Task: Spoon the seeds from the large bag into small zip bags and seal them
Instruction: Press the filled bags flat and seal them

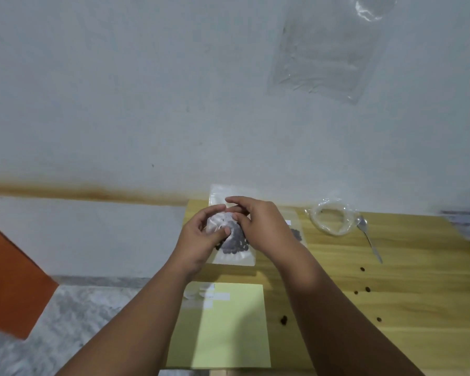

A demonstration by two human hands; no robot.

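Left hand (198, 237) and right hand (261, 226) pinch the small zip bag (223, 223) mid-frame; a half-pressed seal could spill seeds (236, 244).

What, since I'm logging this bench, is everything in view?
small zip bag: one, clear with dark seeds, held at centre
other zip bags: at least two, clear, flat beneath and right of it
large bag: one, clear, far right
spoon: one, metal, beside large bag
loose seeds: several, dark, right side
sheet: one, yellow-green, near edge
table: one, light wood
plastic bag: one, clear, on wall
left hand: grips small zip bag
right hand: pinches small zip bag
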